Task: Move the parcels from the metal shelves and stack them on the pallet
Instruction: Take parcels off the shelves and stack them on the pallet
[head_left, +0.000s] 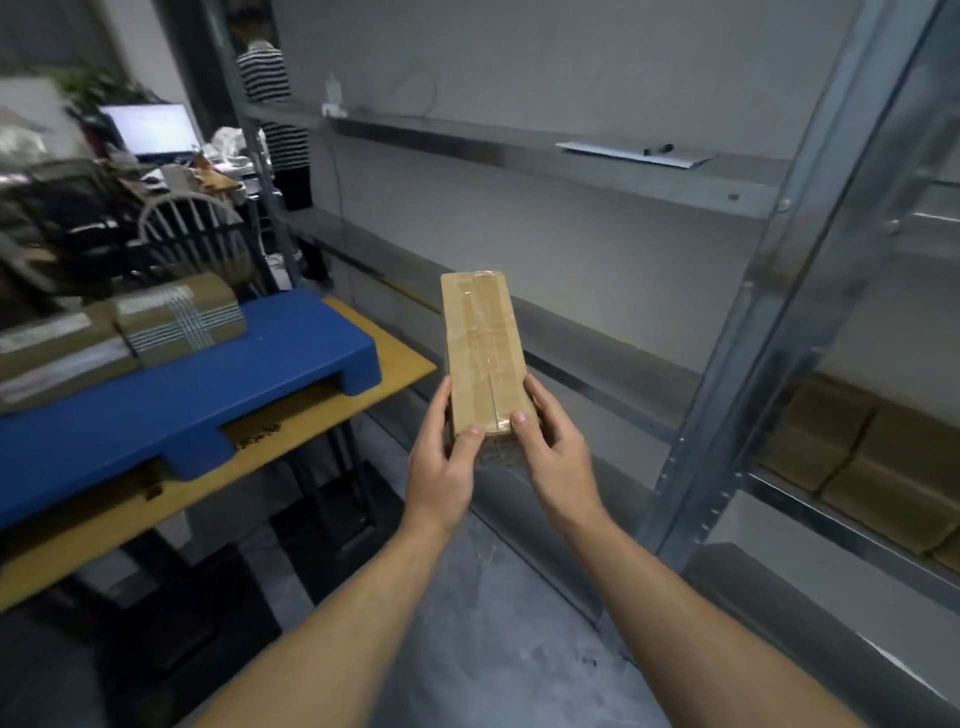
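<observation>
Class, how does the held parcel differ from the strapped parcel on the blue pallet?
The held parcel is gripped by the left hand and right hand; the strapped parcel rests on the blue pallet. The held parcel has clear lengthwise tape; the strapped parcel, white crossing bands. Both are brown.

So a long, narrow brown parcel (483, 348) wrapped in clear tape is hanging in mid-air pointing away, with the left hand (441, 462) and right hand (556, 452) gripping its near end from either side. Two more taped parcels (182, 317) are lying side by side on the blue pallet (260, 374) off to the left. Several brown parcels (857, 467) are sitting packed together on the lower metal shelf (810, 499) at the right.
</observation>
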